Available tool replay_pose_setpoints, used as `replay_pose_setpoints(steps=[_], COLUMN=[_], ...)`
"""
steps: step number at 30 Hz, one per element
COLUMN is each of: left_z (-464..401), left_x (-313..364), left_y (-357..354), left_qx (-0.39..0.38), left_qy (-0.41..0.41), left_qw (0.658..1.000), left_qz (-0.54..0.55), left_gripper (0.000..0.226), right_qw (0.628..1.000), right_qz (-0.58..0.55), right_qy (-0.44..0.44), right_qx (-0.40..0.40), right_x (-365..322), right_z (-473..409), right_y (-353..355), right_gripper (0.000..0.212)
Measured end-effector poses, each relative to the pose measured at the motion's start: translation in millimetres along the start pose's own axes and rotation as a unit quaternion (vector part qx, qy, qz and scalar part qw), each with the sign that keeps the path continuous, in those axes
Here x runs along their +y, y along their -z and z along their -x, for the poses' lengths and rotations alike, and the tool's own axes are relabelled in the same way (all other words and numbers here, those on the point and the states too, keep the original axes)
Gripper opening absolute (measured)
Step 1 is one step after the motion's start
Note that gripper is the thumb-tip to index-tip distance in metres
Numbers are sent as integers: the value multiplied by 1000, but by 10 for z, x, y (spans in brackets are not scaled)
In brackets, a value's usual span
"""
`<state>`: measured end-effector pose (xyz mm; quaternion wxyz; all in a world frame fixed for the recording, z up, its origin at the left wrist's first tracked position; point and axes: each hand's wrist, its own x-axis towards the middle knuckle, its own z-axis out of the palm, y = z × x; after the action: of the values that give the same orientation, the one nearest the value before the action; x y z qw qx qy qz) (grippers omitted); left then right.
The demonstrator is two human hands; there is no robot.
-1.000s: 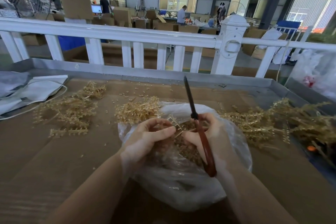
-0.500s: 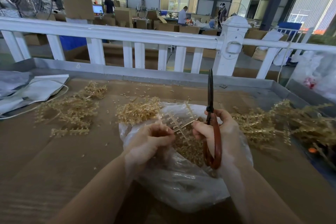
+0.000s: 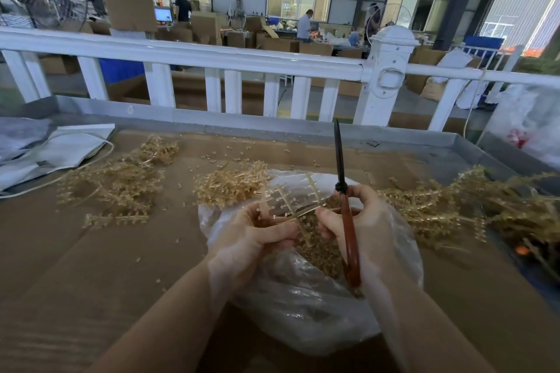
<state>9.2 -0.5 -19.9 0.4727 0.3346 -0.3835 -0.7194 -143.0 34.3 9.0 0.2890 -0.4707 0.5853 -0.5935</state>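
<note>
The left hand (image 3: 254, 239) is pinching a golden plastic sprig (image 3: 291, 209) between its thumb and curled fingers, holding it just above the open mouth of a clear plastic bag (image 3: 303, 312). The right hand (image 3: 366, 221) is gripping a pair of scissors (image 3: 344, 206), its fingers curling round the red-brown handles. The black blades are lying together and pointing up and away, and the thumb is touching the sprig's stem from the other side. The bag is lying on the cardboard-covered worktable (image 3: 91, 281) beneath both hands and is holding a heap of small golden pieces (image 3: 321, 251). More golden sprigs are lying loose on the cardboard: one pile (image 3: 121, 185) well to the left, a second (image 3: 230, 182) touching the bag's far edge, and a larger heap (image 3: 439, 206) spreading to the right. Grey sacks (image 3: 45, 151) are lying at the table's far left corner, before a white railing (image 3: 212, 57).
</note>
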Motion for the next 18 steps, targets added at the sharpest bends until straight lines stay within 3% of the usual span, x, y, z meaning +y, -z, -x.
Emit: replay_pose_setpoints(steps=[3,7,11,18], left_z=[5,-60,-133,-158], left_x=[-6,40,199,377], left_y=[-49,-37,-21,16], left_qx=[26,90,120,170], left_qy=[-15,-40,-63,-119], left_qw=[1000,994,983,968], left_qz=[-4,54,124,140], left_gripper=[56,34,18,21], right_qw=[1000,996,976,954], right_qz=[8,76,182,233], right_qy=[14,29,102,98], right_qx=[-6,-39,-68,-163], right_x=[-1,1,0,19], right_z=[11,29,97,221], right_y=[9,46,79,91], right_gripper=[32,23,20,28])
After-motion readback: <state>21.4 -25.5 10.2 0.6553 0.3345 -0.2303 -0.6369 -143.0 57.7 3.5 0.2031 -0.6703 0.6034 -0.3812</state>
